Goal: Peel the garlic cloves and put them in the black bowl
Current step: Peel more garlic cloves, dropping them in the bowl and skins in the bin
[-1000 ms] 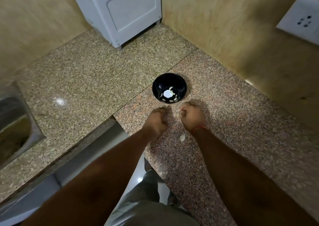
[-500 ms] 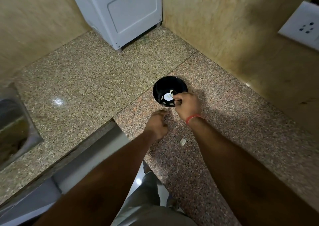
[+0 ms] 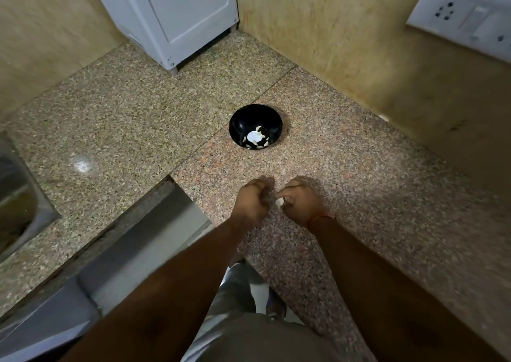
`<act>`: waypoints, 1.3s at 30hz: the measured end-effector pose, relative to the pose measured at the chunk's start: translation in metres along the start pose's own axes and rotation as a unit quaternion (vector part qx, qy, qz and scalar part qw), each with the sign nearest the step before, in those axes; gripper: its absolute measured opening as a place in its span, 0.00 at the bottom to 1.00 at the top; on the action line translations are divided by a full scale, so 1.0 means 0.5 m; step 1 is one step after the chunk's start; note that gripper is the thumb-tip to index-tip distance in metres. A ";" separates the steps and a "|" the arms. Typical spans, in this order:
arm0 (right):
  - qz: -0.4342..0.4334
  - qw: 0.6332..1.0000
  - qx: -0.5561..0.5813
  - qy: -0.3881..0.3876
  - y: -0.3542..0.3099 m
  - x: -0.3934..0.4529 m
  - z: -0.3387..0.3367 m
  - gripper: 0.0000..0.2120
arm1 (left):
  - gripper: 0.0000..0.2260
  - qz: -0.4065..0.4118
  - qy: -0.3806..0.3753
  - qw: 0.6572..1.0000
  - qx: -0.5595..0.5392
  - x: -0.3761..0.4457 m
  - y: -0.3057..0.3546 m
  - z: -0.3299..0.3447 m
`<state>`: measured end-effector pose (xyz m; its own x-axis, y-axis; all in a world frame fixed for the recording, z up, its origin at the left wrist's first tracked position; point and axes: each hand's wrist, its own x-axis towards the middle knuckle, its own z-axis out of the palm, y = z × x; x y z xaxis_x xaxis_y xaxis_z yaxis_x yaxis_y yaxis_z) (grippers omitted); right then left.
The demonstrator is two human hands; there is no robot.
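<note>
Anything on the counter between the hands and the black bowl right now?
No. In the head view, only bare speckled granite countertop lies between the black bowl and the left hand and right hand, which hold a pale garlic clove.

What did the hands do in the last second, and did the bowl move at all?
The right hand, which reached to the black bowl half a second ago, has pulled back toward the body and met the left hand again; a pale garlic clove now shows between them. The bowl stayed where it was on the counter, pale pieces still inside.
</note>
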<state>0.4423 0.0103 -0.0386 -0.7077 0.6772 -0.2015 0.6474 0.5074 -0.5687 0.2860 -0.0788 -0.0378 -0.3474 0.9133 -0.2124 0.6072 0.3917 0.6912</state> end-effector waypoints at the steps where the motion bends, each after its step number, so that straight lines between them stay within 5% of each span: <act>1: 0.007 1.000 -0.005 0.003 0.003 -0.005 0.009 0.12 | 0.16 0.000 0.009 1.000 -0.007 -0.008 0.001 0.009; 5: 0.042 0.998 -0.010 0.036 0.006 -0.029 0.033 0.10 | 0.10 -0.071 0.003 0.992 -0.104 -0.037 -0.006 0.049; 10: 0.068 0.987 0.129 0.068 0.003 -0.068 0.040 0.15 | 0.09 -0.064 0.023 0.977 -0.202 -0.056 -0.021 0.071; 16: 0.166 0.914 0.366 0.058 0.008 -0.095 0.037 0.14 | 0.12 -0.090 0.030 0.944 -0.317 -0.076 -0.038 0.094; 29: 0.116 0.934 0.337 0.022 0.034 -0.094 0.042 0.10 | 0.16 -0.092 0.044 0.933 -0.344 -0.094 -0.035 0.113; 39: 0.126 0.909 0.397 0.038 0.045 -0.102 0.045 0.12 | 0.15 -0.101 0.049 0.930 -0.349 -0.092 -0.015 0.115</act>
<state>0.4865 -0.0246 -0.0590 -0.5244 0.7683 -0.3671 0.3577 -0.1924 -0.9138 0.3382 -0.1174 -0.0729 -0.4874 0.8016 -0.3461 -0.0781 0.3548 0.9317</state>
